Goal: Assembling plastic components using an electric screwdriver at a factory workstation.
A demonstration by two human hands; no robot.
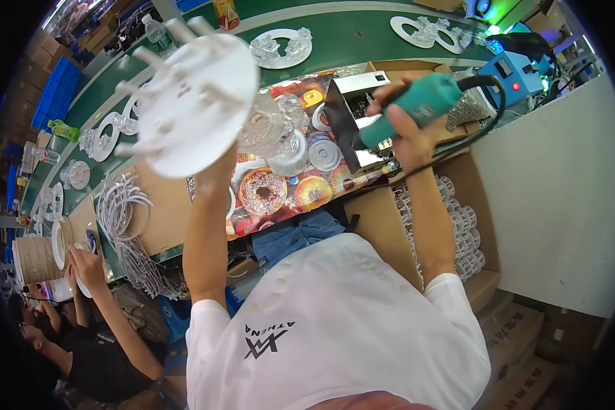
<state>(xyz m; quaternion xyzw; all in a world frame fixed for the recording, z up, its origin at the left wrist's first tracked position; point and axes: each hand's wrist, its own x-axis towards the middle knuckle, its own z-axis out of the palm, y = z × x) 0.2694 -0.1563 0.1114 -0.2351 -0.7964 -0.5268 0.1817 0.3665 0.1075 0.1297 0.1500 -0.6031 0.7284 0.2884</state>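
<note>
My left hand (217, 168) holds up a white round plastic disc (184, 113) with several pegs sticking out toward the left and top. Its fingers are mostly hidden behind the disc. Close to the disc's right edge is a clear plastic piece (266, 126); whether it is joined to the disc I cannot tell. A teal electric screwdriver (416, 109) with a black cable is gripped in my right hand (411, 137). Its dark nose points down and left, beside a black and white box (355, 113) with small metal parts in it.
A doughnut-print mat (263, 195) covers the bench before me. White rings with clear parts (280, 49) lie along the green belt (348, 34). Coiled white cables (126, 219) hang at left, near a co-worker (95, 355). A carton of white round parts (457, 225) stands right; a blue box (512, 75) sits behind.
</note>
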